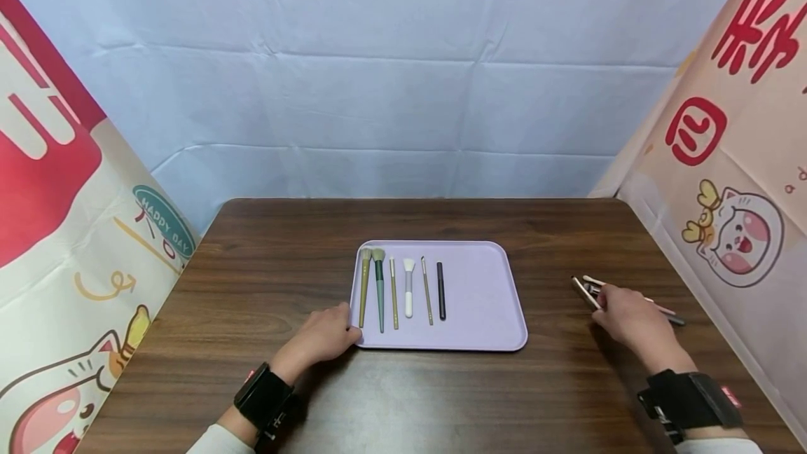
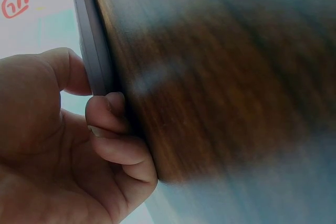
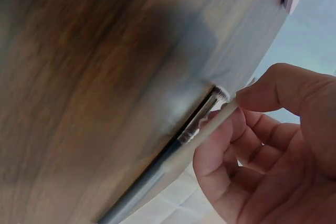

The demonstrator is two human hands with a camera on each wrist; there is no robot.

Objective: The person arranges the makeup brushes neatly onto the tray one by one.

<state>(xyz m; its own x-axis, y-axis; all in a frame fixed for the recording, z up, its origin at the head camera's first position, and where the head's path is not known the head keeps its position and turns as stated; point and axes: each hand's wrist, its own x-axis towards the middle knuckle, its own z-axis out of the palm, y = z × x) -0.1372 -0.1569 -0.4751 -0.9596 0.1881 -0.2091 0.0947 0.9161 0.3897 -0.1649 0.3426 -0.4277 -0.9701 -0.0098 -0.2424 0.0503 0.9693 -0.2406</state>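
My left hand grips the near left corner of a lilac tray, thumb above its rim and fingers curled against the underside. In a row on the tray lie an olive brush, a green brush, a thin gold brush, a white-headed brush, another thin brush and a black stick. Right of the tray, my right hand pinches a slim pale makeup brush between thumb and forefinger. Beside it lies a grey-handled brush; the hand partly hides these brushes.
The dark wooden table carries everything. A pale blue cloth hangs behind its far edge. Printed cloths stand at both sides, the right one close to the right hand.
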